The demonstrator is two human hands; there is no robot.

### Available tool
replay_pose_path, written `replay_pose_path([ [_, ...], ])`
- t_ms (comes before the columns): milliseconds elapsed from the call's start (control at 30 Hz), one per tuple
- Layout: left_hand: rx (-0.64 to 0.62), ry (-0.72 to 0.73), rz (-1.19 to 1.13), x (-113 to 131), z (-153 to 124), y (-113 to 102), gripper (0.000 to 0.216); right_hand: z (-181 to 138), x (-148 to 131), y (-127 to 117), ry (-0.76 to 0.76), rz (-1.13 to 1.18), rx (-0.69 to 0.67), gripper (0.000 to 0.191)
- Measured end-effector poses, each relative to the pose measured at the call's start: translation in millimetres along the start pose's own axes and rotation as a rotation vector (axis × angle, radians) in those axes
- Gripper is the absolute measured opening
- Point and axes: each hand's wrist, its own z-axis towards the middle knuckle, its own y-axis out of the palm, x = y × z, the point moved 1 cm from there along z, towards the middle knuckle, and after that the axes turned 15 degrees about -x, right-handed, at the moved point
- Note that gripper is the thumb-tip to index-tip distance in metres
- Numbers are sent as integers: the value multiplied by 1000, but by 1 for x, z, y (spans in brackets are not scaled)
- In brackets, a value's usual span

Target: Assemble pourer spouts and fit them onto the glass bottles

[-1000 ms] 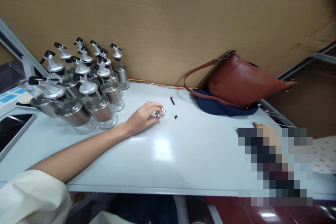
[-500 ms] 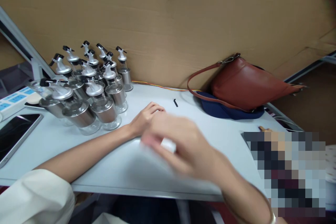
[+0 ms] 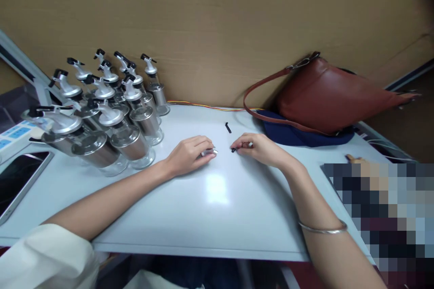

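My left hand (image 3: pixel 188 156) rests on the table, its fingers closed around a small silvery piece (image 3: pixel 214 151) that mostly hides in the grip. Opposite it, my right hand (image 3: pixel 260 148) pinches a small black piece (image 3: pixel 233 149) just above or against the tabletop; I cannot tell which. The two hands are apart, with bare white surface between them. A thin black hooked piece (image 3: pixel 228 128) lies on the table beyond them. Left of my left hand stand several glass and steel bottles (image 3: pixel 128 142) with silver pourer tops and black levers.
A phone (image 3: pixel 23 176) and a power strip (image 3: pixel 16 134) lie at the left. On the right, a brown leather bag (image 3: pixel 312 95) rests on a dark blue cap (image 3: pixel 291 135). A cardboard wall (image 3: pixel 210 31) rises behind the white table (image 3: pixel 176 221). Thin wires (image 3: pixel 203 107) run along its foot.
My right hand has moved away from my left hand to the right and farther over the table, and now pinches the black piece. My left hand stays nearly in place. The view has shifted slightly.
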Motion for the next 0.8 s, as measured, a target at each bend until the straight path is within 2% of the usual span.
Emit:
replay_pose_path([
  [200,-2,-42,-6,1,-1,0,16,0,2,4,21,83,53,8],
  [333,37,-72,-26,0,-2,2,12,-3,-9,6,4,181,93,18],
  [467,80,-89,-39,-3,-3,6,13,-3,-28,12,-78,310,82,26],
  [800,108,-68,-50,-4,-2,8,13,1,-45,26,-156,434,61,24],
])
